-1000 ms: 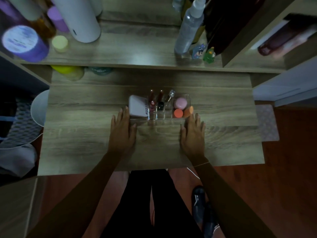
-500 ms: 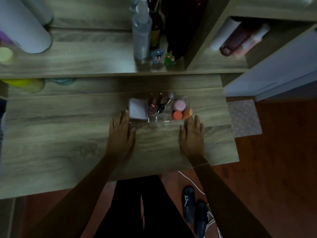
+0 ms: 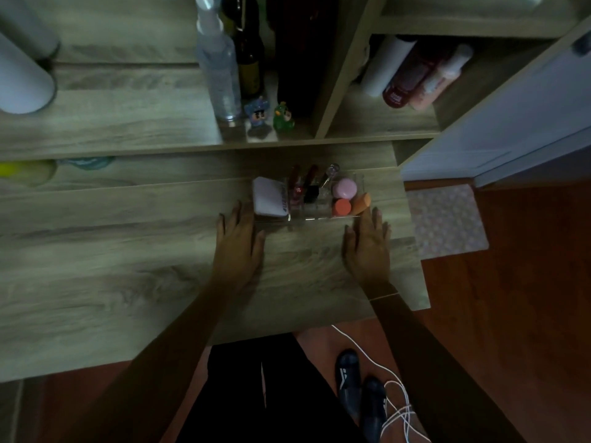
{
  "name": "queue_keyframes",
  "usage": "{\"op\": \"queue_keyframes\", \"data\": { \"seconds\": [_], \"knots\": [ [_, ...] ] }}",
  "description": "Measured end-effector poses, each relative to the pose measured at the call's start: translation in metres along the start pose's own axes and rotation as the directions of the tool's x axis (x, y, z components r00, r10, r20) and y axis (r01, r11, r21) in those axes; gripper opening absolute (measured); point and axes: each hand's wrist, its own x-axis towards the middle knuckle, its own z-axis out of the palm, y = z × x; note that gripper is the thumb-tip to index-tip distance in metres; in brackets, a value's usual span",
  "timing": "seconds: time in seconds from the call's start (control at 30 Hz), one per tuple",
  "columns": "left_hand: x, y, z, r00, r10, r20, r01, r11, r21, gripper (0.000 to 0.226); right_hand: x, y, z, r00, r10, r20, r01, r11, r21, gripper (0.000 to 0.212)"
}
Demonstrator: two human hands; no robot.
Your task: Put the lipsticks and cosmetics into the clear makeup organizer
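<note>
The clear makeup organizer (image 3: 323, 218) stands on the wooden desk (image 3: 128, 266). A white compact (image 3: 268, 196) fills its left end. Upright lipsticks (image 3: 309, 187) stand in the middle slots. A pink sponge (image 3: 344, 188), an orange round sponge (image 3: 341, 207) and an orange teardrop sponge (image 3: 362, 202) sit at its right end. My left hand (image 3: 238, 247) lies flat on the desk just in front of the organizer's left corner. My right hand (image 3: 369, 247) lies flat by its right front corner. Both hands hold nothing.
A shelf (image 3: 128, 123) behind the desk carries a spray bottle (image 3: 219, 65), dark bottles (image 3: 251, 49) and two small figurines (image 3: 270, 115). A side cubby holds tubes (image 3: 415, 75). The desk's right edge is close to my right hand. Shoes (image 3: 358, 398) and a white cord (image 3: 396, 404) lie on the floor.
The camera view has swung to the right, so the desk and shelf appear shifted left. Both hands stay flat on the desk in front of the organizer.
</note>
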Motion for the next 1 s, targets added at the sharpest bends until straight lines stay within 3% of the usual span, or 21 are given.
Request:
{"op": "queue_keyframes", "data": {
  "seconds": [0.6,0.77,1.0],
  "knots": [
    [0.006,0.016,0.010,0.999,-0.028,-0.025,0.027,0.999,-0.026,0.058,0.023,0.014,0.002,0.998,-0.063,-0.002,0.063,0.995,0.071,0.052],
    [-0.014,0.026,0.018,0.988,-0.124,-0.095,0.118,0.991,-0.067,0.063,0.006,0.016,0.012,0.998,-0.018,-0.053,0.023,0.996,0.091,0.060],
    [-0.046,0.021,0.042,0.998,-0.059,0.006,0.056,0.971,0.234,0.064,-0.021,0.022,0.037,0.991,-0.069,-0.115,0.053,0.989,-0.136,0.056]
  ]
}}
